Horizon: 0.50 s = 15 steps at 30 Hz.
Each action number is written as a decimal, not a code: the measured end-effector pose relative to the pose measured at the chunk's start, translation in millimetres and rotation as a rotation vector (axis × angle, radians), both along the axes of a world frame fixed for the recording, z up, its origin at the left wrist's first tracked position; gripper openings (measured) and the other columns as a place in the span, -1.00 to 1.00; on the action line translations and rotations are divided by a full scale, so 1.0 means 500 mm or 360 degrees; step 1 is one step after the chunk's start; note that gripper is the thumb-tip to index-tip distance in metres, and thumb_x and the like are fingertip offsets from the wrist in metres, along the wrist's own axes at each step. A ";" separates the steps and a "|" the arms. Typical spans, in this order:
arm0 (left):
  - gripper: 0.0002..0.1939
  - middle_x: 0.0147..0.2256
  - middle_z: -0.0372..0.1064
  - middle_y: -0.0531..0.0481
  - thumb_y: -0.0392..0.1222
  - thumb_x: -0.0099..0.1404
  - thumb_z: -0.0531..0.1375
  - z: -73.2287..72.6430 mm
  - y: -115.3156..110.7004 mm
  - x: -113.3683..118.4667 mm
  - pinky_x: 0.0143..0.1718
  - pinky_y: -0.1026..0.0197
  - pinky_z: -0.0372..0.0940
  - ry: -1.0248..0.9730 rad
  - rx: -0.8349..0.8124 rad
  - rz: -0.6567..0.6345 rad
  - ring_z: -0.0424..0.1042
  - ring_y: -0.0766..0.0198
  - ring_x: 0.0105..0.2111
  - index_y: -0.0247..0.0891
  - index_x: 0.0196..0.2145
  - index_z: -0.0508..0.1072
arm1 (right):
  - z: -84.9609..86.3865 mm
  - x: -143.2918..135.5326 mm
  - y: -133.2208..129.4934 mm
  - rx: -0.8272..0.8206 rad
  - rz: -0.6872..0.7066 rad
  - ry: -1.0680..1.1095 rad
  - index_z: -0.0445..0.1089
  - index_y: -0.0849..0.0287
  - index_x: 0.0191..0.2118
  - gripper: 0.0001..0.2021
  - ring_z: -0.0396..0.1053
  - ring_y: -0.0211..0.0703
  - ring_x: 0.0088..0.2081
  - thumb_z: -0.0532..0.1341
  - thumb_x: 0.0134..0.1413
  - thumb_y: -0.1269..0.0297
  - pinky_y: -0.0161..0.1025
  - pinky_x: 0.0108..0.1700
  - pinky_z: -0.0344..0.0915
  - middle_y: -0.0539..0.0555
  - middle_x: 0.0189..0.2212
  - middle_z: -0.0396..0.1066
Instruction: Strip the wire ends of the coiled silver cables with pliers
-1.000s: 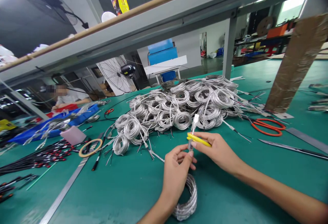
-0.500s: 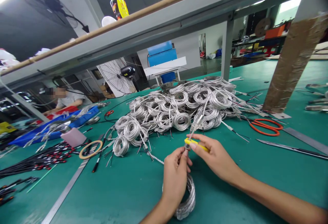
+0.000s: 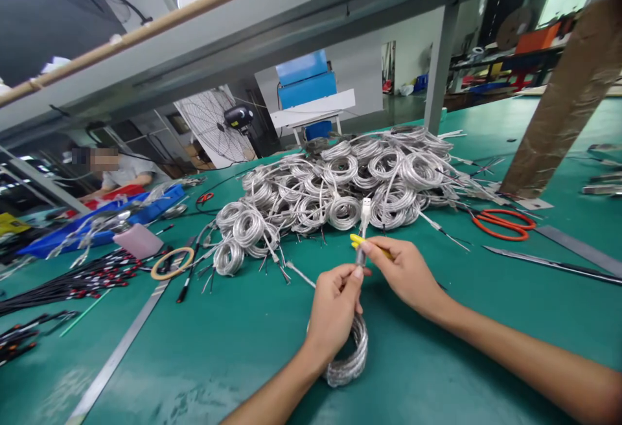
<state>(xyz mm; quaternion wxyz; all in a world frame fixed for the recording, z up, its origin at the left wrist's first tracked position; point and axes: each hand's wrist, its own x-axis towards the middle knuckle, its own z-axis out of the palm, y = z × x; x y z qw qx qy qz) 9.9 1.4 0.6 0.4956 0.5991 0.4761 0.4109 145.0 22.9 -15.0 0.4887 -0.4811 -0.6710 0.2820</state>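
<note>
My left hand [image 3: 335, 305] pinches a clear-jacketed silver USB cable near a grey section close to its plug. The cable's coil [image 3: 354, 365] hangs below that hand, just over the green table. Its white USB plug [image 3: 365, 212] points up, above both hands. My right hand [image 3: 401, 273] is closed on a small yellow tool [image 3: 357, 240], which lies against the cable just above my left fingertips. Fingers hide most of the tool, so its exact kind cannot be made out. Behind the hands lies a heap of similar coiled cables [image 3: 343, 211] with loose wire ends.
To the right lie orange-handled scissors [image 3: 505, 224] and a steel ruler [image 3: 583, 250]. Tape [image 3: 172, 264], a pink block [image 3: 138, 240], black cables [image 3: 72, 289] and a blue tray [image 3: 63, 240] are left. A shelf beam [image 3: 291, 17] crosses overhead. A person [image 3: 129, 169] sits far left.
My right hand has turned the yellow tool, and less of it shows now. The USB plug stands more upright and shows clearly. The view has shifted slightly.
</note>
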 end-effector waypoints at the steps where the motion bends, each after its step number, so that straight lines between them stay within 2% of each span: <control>1: -0.70 -0.72 0.05 0.16 -0.06 0.19 0.05 -0.001 0.001 0.000 -0.66 0.38 0.00 -0.0024 -0.0030 -0.0001 0.09 0.45 -0.72 -0.38 -0.39 0.39 | -0.002 0.001 0.001 -0.0001 -0.0009 0.0014 0.44 0.19 -0.31 -0.65 0.33 -0.16 -0.37 0.00 0.14 0.08 -0.30 -0.32 0.21 0.03 -0.48 0.40; 5: -0.75 -0.72 0.09 0.16 -0.07 0.15 0.09 -0.004 0.009 -0.002 -0.66 0.38 0.04 -0.0154 -0.0112 0.0048 0.11 0.44 -0.73 -0.35 -0.42 0.37 | -0.012 -0.002 -0.011 -0.0070 0.0025 -0.0005 0.36 0.14 -0.07 -0.62 0.30 -0.21 -0.46 0.03 0.11 0.05 -0.31 -0.41 0.21 0.04 -0.40 0.41; 9: -0.74 -0.72 0.11 0.15 -0.08 0.14 0.11 -0.004 0.009 -0.004 -0.65 0.39 0.03 -0.0161 -0.0075 0.0060 0.12 0.45 -0.72 -0.31 -0.57 0.30 | -0.016 -0.008 -0.025 -0.0094 0.0053 -0.0151 0.19 0.16 0.09 -0.52 0.25 -0.23 -0.55 0.09 0.06 0.08 -0.35 -0.53 0.14 -0.01 -0.54 0.37; 11: -0.70 -0.72 0.11 0.14 -0.06 0.15 0.10 -0.002 0.005 -0.003 -0.65 0.39 0.04 -0.0126 -0.0021 0.0036 0.12 0.46 -0.71 -0.31 -0.62 0.28 | -0.012 -0.008 -0.021 -0.0078 0.0051 -0.0117 0.25 0.16 0.03 -0.56 0.26 -0.23 -0.53 0.09 0.06 0.08 -0.35 -0.51 0.15 -0.01 -0.51 0.38; 13: -0.68 -0.72 0.12 0.13 -0.06 0.17 0.09 -0.001 0.000 -0.001 -0.64 0.39 0.04 -0.0089 0.0004 0.0002 0.13 0.45 -0.70 -0.33 -0.60 0.31 | -0.007 -0.003 -0.011 -0.0058 0.0035 -0.0061 0.37 0.17 -0.14 -0.65 0.29 -0.22 -0.48 0.06 0.08 0.07 -0.34 -0.45 0.17 0.01 -0.48 0.40; 15: -0.71 -0.71 0.15 0.12 -0.06 0.17 0.09 0.000 -0.003 0.001 -0.64 0.39 0.05 -0.0079 -0.0019 -0.0032 0.14 0.45 -0.70 -0.35 -0.52 0.38 | -0.001 0.004 0.001 -0.0056 0.0014 -0.0026 0.43 0.20 -0.33 -0.66 0.29 -0.21 -0.45 0.02 0.10 0.07 -0.33 -0.40 0.17 0.01 -0.50 0.38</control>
